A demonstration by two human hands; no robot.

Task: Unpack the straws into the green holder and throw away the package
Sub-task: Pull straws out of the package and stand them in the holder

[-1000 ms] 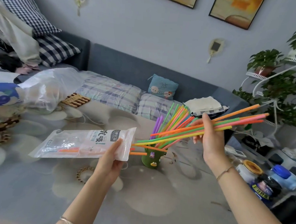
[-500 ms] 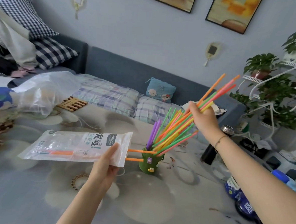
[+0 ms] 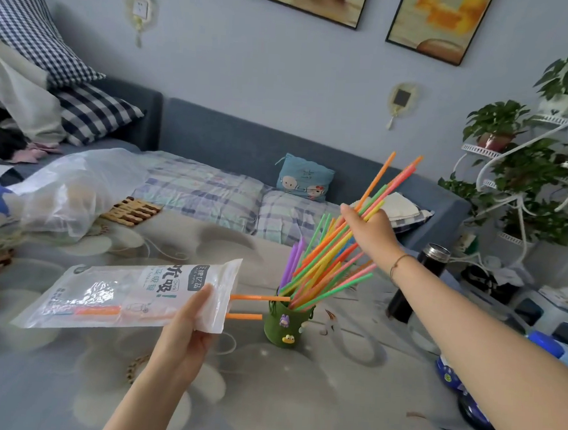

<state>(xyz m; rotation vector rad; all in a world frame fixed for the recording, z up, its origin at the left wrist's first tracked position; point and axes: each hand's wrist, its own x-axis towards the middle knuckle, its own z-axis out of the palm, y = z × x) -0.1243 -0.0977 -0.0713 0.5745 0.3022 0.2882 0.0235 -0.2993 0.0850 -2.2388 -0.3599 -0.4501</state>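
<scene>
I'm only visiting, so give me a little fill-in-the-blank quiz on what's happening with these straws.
___ orange straws stick out of the package in the left hand.
The right hand grips a bundle of straws tilted toward the ___ holder.
A ___ bottle stands partly behind the right forearm.
Missing: two; green; black.

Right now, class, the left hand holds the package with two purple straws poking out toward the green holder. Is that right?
No: the head view shows the two straws poking from the package are orange, not purple. The left hand does hold it.
</scene>
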